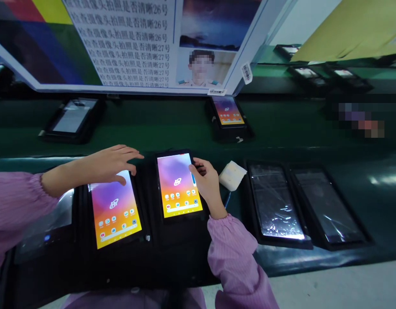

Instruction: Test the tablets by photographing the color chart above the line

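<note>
My top's a pinkish lilac, left sleeve point(19, 212) and right sleeve point(234, 253) matching, both kinda loose and puffy, and you can see fine little lines in the fabric on the right one. Left cuff point(45, 189) and right cuff point(219, 217) are gathered and crinkly, snug round the wrist. Left hand point(116, 163) and right hand point(207, 180) are bare. Similar purplish cloth point(95, 300) over my lap, pretty shadowy tbh.

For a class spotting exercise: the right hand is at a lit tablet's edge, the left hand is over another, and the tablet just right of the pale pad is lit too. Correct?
Not quite: the head view shows the tablet just right of the pale pad unlit. The right hand and left hand are as stated.
</note>
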{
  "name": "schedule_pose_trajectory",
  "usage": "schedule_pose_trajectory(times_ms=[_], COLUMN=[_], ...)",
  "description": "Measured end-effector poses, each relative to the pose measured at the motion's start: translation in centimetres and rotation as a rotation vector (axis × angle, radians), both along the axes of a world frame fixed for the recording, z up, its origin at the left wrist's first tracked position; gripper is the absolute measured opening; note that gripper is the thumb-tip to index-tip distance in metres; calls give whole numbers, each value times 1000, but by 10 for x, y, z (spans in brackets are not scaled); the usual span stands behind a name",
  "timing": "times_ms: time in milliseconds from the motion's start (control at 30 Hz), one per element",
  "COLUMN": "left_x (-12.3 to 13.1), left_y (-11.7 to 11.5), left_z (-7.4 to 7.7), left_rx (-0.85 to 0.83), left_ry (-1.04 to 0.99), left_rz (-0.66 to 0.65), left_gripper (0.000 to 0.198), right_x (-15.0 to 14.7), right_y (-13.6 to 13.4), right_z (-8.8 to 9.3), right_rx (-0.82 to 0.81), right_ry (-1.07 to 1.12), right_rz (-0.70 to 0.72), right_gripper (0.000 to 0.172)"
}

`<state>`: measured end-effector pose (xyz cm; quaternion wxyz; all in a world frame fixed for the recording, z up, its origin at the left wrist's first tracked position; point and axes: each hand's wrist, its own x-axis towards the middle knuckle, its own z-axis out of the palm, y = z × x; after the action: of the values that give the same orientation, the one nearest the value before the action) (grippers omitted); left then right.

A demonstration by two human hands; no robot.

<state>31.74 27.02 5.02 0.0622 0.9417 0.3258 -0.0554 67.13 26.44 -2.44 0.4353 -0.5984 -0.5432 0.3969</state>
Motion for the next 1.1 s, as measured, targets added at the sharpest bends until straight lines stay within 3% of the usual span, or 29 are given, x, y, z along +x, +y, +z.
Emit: schedule_pose_trajectory(times_ms=[367, 500, 567, 667, 767, 833, 900, 967, 1100], left_x=[5, 1, -4, -14, -16, -9, 4, 17, 33], left_y=[12, -6, -33, -97, -173, -219, -254, -278, -307], left_z=[-5, 0, 6, 11, -1, -18, -38, -56, -84], left_rx=[-106, -73, -39, 2, -218, -384, -400, -299, -31], left_ry=[16, -3, -58, -159, -252, -308, -345, -356, -339], left_rz=[39, 131, 293, 627, 1172, 1355, 1388, 1359, 1112], left_gripper=[19, 21, 29, 47, 57, 61, 66, 69, 65], right_x=[-3, -2, 0, 2, 1, -1, -2, 0, 14], right_y=[0, 0, 0, -2, -4, -5, -7, -14, -49], right_z=[-3, -2, -1, 1, 4, 7, 11, 17, 33], right_rx=[25, 19, 7, -14, -27, -34, -43, -64, -157], right_ry=[-13, -24, -32, -48, -76, -103, -138, -186, -324], right_rz=[-7, -1, 11, 29, 32, 40, 64, 96, 109], right_gripper=[42, 44, 47, 52, 55, 58, 63, 68, 75])
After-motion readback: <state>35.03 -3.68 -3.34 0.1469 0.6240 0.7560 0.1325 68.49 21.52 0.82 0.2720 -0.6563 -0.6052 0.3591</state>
